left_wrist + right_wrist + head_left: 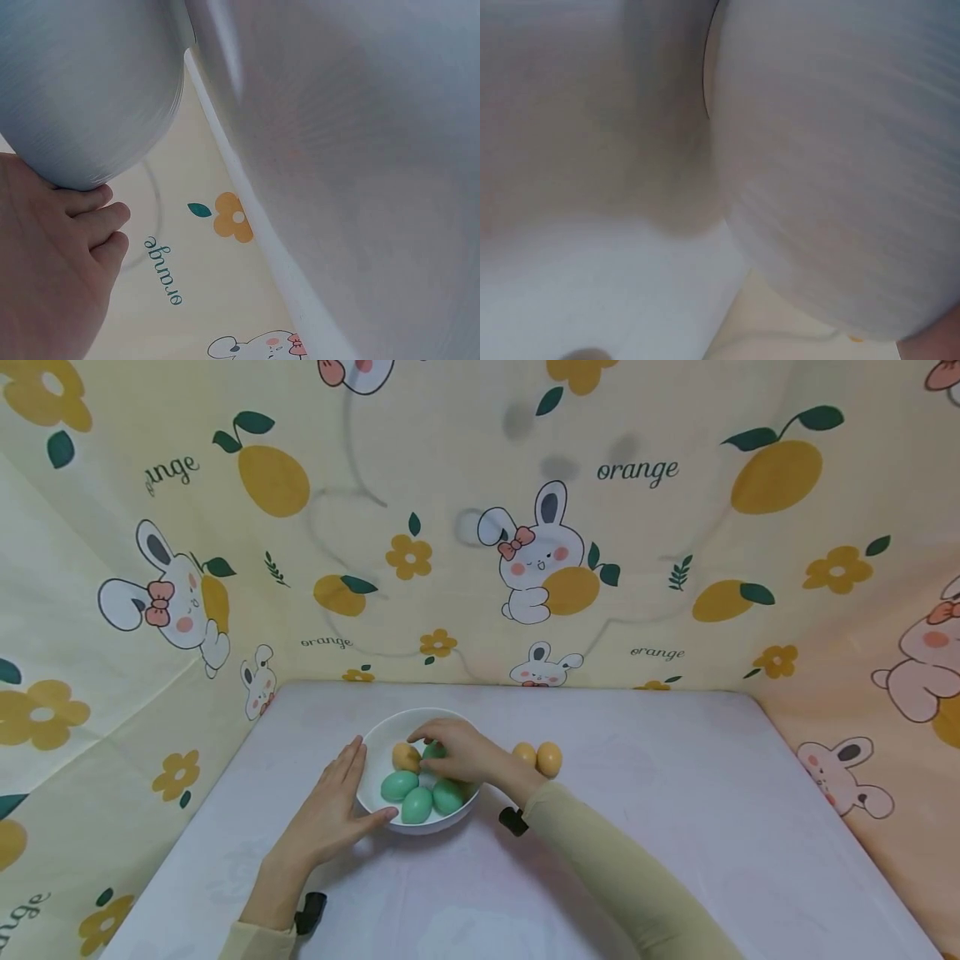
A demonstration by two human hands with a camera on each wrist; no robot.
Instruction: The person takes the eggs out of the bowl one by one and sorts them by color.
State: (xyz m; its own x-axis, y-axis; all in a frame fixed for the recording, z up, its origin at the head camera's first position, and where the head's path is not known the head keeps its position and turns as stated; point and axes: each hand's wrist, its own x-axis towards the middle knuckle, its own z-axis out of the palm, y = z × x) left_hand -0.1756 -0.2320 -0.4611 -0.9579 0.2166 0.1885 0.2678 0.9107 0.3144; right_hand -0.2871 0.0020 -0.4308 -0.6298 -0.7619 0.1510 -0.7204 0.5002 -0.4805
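While left hand [330, 810] braces bowl [423, 829] on worktop [600, 877], fingers straight, thumb spread wide toward near rim, right hand [465, 753] is inside, fingers bent near yellow egg [406, 757] and green egg [432, 749]; overlap hides whether either is pinched. Best grip: lightly across egg's middle, moved slowly, no knocks. Front-left green egg [399, 786] lies on side, long axis roughly left-right, pointed end unclear; yellow egg's axis looks foreshortened.

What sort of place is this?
Probably an indoor staged tabletop setup: a white table, a bunny-print backdrop behind and beside it, and a white bowl of coloured eggs.
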